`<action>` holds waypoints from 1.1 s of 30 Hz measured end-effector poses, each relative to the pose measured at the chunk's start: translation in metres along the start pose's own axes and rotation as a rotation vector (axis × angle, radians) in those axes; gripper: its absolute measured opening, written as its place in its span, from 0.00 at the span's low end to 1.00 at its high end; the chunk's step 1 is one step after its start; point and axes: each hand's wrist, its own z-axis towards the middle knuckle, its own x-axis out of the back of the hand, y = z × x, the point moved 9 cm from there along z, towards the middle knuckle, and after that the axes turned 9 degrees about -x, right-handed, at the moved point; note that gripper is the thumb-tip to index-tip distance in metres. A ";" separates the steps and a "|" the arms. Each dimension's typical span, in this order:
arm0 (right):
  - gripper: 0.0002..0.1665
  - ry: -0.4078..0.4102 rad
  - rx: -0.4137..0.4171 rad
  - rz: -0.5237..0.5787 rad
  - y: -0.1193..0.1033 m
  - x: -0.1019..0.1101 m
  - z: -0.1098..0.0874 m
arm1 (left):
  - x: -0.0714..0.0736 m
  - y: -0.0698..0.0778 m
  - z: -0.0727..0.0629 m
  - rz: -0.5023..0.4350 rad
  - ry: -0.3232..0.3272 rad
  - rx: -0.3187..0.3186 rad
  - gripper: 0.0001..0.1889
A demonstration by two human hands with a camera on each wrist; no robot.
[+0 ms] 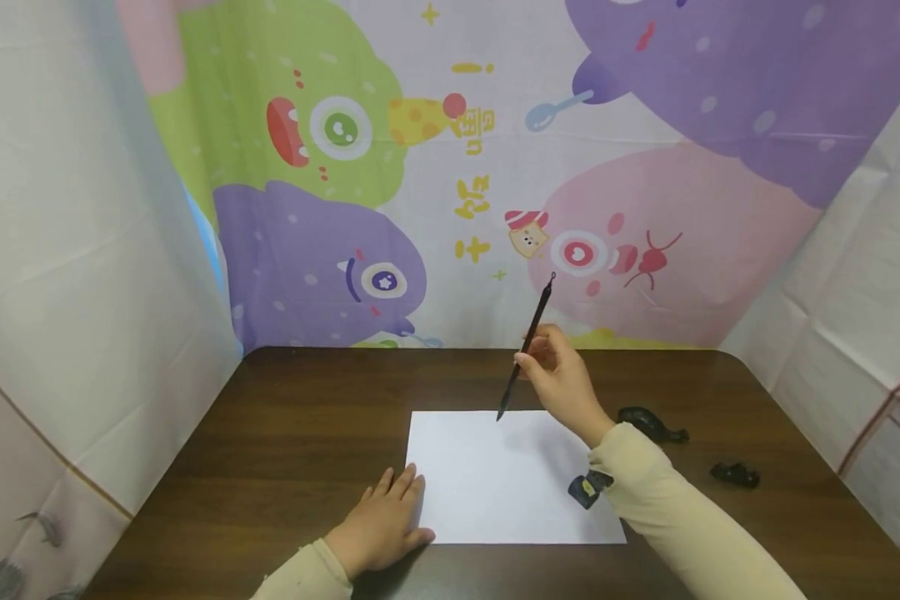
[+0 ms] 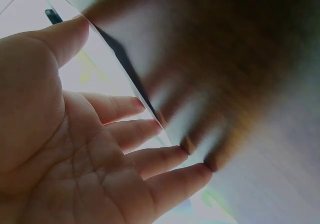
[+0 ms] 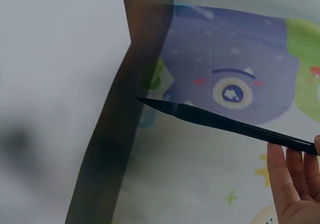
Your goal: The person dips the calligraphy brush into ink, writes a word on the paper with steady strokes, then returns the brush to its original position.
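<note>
My right hand pinches a dark calligraphy brush by its handle, with a hanging loop at the top. The brush slants, its pointed dark bristles hanging down by the far edge of a white sheet of paper. Flat on the table, my left hand lies along the left edge of that sheet, thumb and fingertips at the paper. Seen from the left wrist, the fingers are straight and spread, with nothing gripped.
Right of the paper on the brown table lies a black, rounded object with a narrow end. Farther right sits a smaller dark, bumpy object. A cartoon-printed curtain hangs behind the table, with white cloth at the sides.
</note>
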 end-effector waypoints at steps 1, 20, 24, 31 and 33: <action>0.15 -0.007 -0.002 0.006 0.000 -0.004 0.001 | 0.000 0.000 0.000 0.000 0.000 0.001 0.41; 0.13 -0.073 -0.027 0.016 0.009 -0.060 0.011 | 0.002 -0.001 -0.002 -0.003 0.016 0.004 0.41; 0.14 -0.071 -0.035 0.005 0.010 -0.069 0.014 | 0.002 0.000 -0.002 0.002 0.019 -0.002 0.41; 0.14 -0.067 -0.028 -0.022 0.011 -0.079 0.013 | 0.000 0.000 0.000 0.002 0.011 -0.001 0.41; 0.14 -0.069 -0.025 -0.031 0.012 -0.082 0.013 | 0.000 0.000 0.000 0.001 0.015 -0.002 0.41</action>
